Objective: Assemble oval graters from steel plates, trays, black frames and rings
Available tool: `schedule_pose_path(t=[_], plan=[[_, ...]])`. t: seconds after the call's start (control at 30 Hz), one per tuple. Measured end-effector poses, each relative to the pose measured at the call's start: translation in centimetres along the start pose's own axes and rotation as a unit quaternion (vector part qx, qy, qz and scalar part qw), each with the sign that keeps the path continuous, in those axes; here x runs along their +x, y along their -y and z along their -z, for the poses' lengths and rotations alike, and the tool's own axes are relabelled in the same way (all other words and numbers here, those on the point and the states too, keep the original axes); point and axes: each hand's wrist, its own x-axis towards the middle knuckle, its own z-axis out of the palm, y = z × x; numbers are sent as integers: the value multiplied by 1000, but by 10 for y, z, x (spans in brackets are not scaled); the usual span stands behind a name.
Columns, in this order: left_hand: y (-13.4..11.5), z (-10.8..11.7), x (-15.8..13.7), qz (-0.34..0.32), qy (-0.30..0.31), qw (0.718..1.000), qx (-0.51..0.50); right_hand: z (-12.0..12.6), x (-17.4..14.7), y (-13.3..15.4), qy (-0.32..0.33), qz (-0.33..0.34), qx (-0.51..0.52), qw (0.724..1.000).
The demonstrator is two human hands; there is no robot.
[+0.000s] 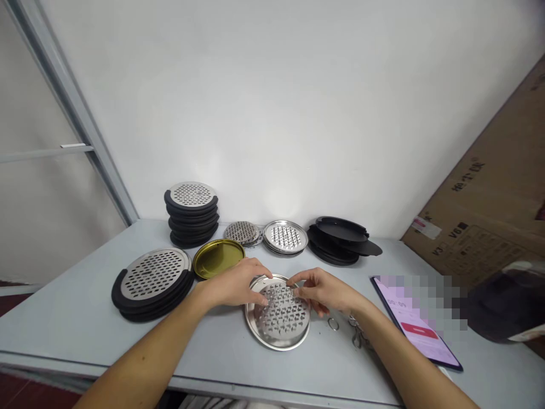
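Note:
A round perforated grater disc (284, 318) lies in a shallow silver metal ring or dish (300, 343) on the table in front of me. My left hand (242, 284) has its thumb and fingers on the upper left edge of the disc and dish. From the upper right, my right hand (323, 289) pinches at the disc's edge with bent fingers. A small metal ring (333, 324) rests just below my right hand. More small metal rings (356, 339) lie beside my right forearm, partly hidden by it.
Black-rimmed graters stand in a tall stack (191, 196) and a lower stack (155, 275) on the left. A gold dish (217, 258), loose grater discs (240, 232), stacked silver graters (285, 236) and black round parts (340, 229) line the back. A lit tablet (419, 329) and cardboard box (481, 199) are right.

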Motion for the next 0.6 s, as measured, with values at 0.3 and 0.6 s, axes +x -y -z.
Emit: schedule_pose_path(t=[0.3,0.6], plan=[[3,-1,1,-4,33,999,-24,-1,2,-1,-6,20,-49,999],[-3,4,-1,-7,52,998,-21,-6,1,2,-33,31,-61,997]])
